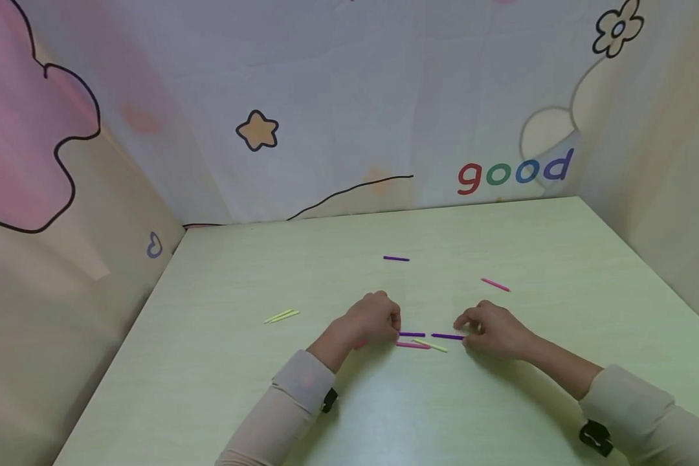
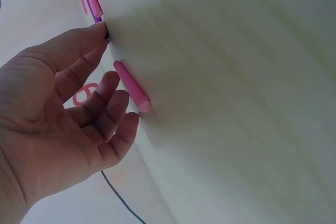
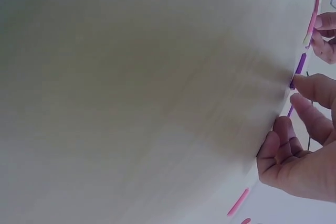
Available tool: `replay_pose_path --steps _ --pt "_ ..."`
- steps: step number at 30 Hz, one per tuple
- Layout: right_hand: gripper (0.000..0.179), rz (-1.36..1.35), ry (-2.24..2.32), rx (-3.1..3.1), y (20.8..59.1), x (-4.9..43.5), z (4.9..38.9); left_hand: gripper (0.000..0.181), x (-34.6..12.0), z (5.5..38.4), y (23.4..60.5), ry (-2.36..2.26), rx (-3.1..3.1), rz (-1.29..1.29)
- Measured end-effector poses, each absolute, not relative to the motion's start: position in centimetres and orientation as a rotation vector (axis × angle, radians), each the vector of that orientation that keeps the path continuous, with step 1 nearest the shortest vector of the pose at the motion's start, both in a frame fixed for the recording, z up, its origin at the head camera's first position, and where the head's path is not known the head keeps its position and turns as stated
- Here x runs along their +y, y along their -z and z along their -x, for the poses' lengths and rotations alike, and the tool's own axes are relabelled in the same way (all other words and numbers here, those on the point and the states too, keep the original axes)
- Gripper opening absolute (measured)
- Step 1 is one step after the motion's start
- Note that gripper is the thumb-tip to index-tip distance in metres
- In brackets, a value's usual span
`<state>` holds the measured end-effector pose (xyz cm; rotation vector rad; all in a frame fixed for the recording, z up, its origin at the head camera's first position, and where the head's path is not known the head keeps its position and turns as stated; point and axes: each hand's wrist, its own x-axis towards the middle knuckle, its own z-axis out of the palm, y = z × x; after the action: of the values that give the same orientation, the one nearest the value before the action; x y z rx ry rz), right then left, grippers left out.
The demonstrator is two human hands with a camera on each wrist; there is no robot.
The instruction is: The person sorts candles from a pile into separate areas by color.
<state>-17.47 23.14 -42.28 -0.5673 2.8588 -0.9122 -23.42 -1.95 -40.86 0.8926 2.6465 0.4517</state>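
Below frame centre, pinching purple stick (image 1: 413, 334) with closed fingers of left hand (image 1: 373, 318); rightward, touching second purple stick (image 1: 446, 336) with right hand (image 1: 494, 331), cannot confirm grip. Likely light, stiff; pinch mid-length.

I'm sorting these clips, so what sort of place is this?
Probably a small play or filming booth indoors: a pale table, printed sheets behind and beside it, bearing a cartoon star and the word "good".
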Motion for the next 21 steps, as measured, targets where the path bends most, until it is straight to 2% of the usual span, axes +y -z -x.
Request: replay_pose_path --steps 2,7,21 --pt "0.019 0.54 0.94 2.843 42.28 23.31 17.38 0.008 -1.94 23.43 40.9 -0.483 2.635 -0.879" --pt "0.012 0.52 0.971 2.849 42.16 23.41 17.52 0.01 -1.97 23.64 40.98 -0.531 2.633 -0.869" --pt "0.013 0.464 1.038 2.843 41.9 23.24 17.62 0.012 -1.92 23.75 41.32 -0.55 2.622 -0.873"
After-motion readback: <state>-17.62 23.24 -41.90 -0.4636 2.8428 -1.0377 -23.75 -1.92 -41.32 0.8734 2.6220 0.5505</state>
